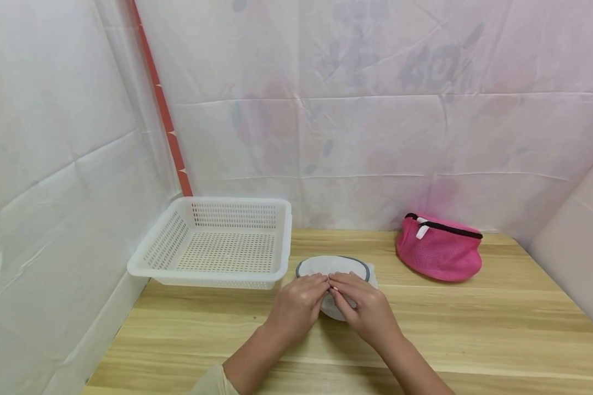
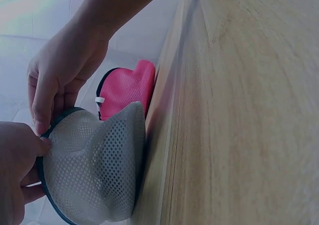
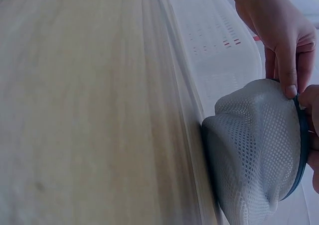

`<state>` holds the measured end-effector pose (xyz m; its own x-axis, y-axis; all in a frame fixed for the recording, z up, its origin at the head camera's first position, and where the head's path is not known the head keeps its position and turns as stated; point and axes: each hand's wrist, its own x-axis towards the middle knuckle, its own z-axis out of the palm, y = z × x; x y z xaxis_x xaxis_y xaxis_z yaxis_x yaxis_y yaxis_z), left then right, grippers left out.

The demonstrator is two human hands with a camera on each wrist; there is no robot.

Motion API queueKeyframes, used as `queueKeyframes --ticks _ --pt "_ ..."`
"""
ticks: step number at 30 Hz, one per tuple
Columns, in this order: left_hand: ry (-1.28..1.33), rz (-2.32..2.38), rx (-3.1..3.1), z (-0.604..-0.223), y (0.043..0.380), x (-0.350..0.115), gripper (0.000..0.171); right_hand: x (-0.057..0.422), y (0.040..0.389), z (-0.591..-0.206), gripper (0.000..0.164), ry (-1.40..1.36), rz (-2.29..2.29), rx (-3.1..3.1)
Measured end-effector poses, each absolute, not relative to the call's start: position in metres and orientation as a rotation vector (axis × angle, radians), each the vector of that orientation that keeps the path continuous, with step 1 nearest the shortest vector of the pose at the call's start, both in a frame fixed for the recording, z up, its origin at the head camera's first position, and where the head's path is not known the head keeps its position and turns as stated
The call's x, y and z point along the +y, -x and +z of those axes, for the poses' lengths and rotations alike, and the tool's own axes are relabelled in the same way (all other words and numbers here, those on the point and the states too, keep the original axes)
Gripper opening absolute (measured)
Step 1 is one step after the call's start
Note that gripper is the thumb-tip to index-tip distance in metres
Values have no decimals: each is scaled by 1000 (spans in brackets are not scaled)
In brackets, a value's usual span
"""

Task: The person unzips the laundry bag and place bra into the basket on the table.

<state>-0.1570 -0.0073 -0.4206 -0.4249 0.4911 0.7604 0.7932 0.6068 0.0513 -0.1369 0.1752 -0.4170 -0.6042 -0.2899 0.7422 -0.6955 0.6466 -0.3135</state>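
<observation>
A white mesh laundry bag (image 1: 323, 265) with a dark grey zipper edge stands on the wooden table, close in front of me. My left hand (image 1: 298, 304) pinches that edge near its middle, thumb on the near side. Right beside it, my right hand (image 1: 368, 307) pinches the same edge, the fingertips of both hands almost meeting. The left wrist view shows the bag's mesh side (image 2: 75, 160) bulging and creased below the zipper band. The zipper pull is hidden by the fingers.
At the back left stands a white plastic basket (image 1: 207, 277) with slotted walls. A pink mesh bag (image 1: 440, 255) with a black zipper and white pull sits at the back right. White sheeting (image 1: 365, 137) hangs behind the table (image 1: 474, 334) and along its sides.
</observation>
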Motion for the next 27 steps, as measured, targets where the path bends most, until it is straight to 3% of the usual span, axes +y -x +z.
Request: queueKeyframes --ticks 27 --pt "948 -644 -2180 -417 164 -19 16 191 142 -413 24 -689 768 -2166"
